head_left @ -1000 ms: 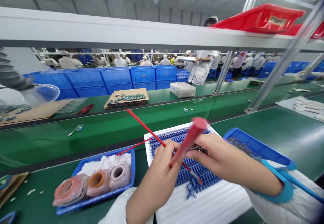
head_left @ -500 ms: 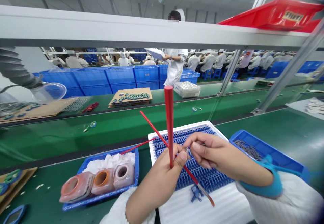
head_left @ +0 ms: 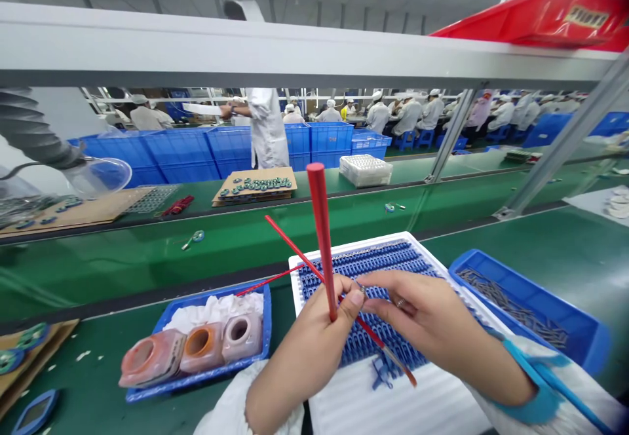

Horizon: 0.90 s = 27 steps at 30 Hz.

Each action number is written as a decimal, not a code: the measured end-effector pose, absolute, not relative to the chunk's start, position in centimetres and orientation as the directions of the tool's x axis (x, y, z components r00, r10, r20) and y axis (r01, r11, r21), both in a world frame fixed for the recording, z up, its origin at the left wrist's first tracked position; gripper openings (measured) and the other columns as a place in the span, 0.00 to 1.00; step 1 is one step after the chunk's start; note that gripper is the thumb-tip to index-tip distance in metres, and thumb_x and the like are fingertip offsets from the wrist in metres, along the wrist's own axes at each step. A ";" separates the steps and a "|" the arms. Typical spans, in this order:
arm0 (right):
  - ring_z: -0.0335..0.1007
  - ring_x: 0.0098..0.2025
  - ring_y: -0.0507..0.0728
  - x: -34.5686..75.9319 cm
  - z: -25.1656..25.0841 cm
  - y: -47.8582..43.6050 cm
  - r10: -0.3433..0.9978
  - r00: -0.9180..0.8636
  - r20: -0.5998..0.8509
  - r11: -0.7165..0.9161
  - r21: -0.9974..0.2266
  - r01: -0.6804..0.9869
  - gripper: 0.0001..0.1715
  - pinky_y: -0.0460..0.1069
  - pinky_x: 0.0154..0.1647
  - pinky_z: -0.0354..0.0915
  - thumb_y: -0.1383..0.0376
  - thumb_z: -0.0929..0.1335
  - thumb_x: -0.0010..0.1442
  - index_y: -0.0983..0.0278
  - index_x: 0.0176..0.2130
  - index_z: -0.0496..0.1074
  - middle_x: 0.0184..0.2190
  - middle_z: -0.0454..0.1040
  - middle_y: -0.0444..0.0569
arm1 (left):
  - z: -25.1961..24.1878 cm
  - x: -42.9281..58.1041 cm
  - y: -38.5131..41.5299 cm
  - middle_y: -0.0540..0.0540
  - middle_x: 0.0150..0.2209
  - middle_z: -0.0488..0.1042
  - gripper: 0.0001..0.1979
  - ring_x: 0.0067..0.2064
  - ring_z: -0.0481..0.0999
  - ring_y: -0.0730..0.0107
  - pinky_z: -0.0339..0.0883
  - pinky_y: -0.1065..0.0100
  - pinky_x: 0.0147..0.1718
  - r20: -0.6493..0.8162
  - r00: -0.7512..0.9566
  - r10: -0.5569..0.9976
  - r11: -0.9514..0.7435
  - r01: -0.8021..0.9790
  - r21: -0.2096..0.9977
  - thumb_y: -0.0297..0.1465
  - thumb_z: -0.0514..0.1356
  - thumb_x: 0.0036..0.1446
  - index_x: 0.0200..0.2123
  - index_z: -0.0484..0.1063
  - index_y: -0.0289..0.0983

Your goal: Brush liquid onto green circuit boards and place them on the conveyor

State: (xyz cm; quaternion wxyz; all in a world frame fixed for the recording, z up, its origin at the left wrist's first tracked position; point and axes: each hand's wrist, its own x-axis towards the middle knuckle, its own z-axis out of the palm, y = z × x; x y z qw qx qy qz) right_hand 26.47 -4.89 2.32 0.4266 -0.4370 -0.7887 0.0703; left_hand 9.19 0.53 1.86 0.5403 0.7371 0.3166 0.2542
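My left hand (head_left: 314,337) is closed over the white tray. A thick red rod (head_left: 322,238) stands up from its grip, and a thin red-handled paintbrush (head_left: 289,242) slants through it, bristles toward the lower right. At the left thumb and fingertip sits a tiny coiled metal part (head_left: 362,289), like a spring. My right hand (head_left: 417,304) pinches at this part with thumb and index finger. Another small coiled piece (head_left: 400,302) shows inside the right fingers. Below both hands, rows of blue plastic parts (head_left: 363,261) fill the white foam tray (head_left: 354,402). One loose blue part (head_left: 381,373) lies on bare foam.
To the left, a blue bin (head_left: 268,330) holds open-mouthed bottles (head_left: 199,346), white cloth and a leaning red stick. A blue bin (head_left: 590,343) of grey pieces stands right. A metal shelf bar (head_left: 221,45) crosses ahead; a red bin (head_left: 555,16) rests on it.
My right hand has turned flatter, its thumb moving in to the coiled part. The red rod leans slightly more left. A person in white behind the line has walked left.
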 end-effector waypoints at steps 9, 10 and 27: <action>0.63 0.28 0.49 25.7 2.3 -5.0 0.615 -0.265 0.742 0.609 -0.234 0.758 0.14 0.44 0.28 0.58 0.61 0.55 0.79 0.65 0.43 0.63 0.32 0.67 0.43 | 1.4 9.6 0.4 0.52 0.30 0.61 0.17 0.35 0.60 0.69 0.54 0.67 0.37 0.055 0.625 0.779 -0.177 0.135 0.975 0.45 0.46 0.64 0.32 0.62 0.39; 0.61 0.25 0.48 25.8 2.4 -4.8 0.633 -0.262 0.728 0.610 -0.261 0.748 0.17 0.43 0.25 0.57 0.59 0.55 0.79 0.65 0.41 0.62 0.30 0.66 0.42 | 1.4 9.6 0.3 0.52 0.30 0.60 0.17 0.35 0.60 0.69 0.54 0.67 0.37 0.053 0.619 0.784 -0.178 0.142 0.974 0.45 0.46 0.64 0.32 0.62 0.39; 0.62 0.26 0.49 26.5 1.7 -3.9 0.732 -0.317 0.602 0.610 -0.373 0.699 0.23 0.42 0.24 0.57 0.55 0.51 0.79 0.65 0.38 0.60 0.28 0.65 0.40 | 1.4 10.0 0.0 0.50 0.34 0.64 0.16 0.37 0.61 0.68 0.54 0.66 0.38 0.036 0.602 0.798 -0.203 0.212 0.956 0.43 0.44 0.65 0.33 0.62 0.39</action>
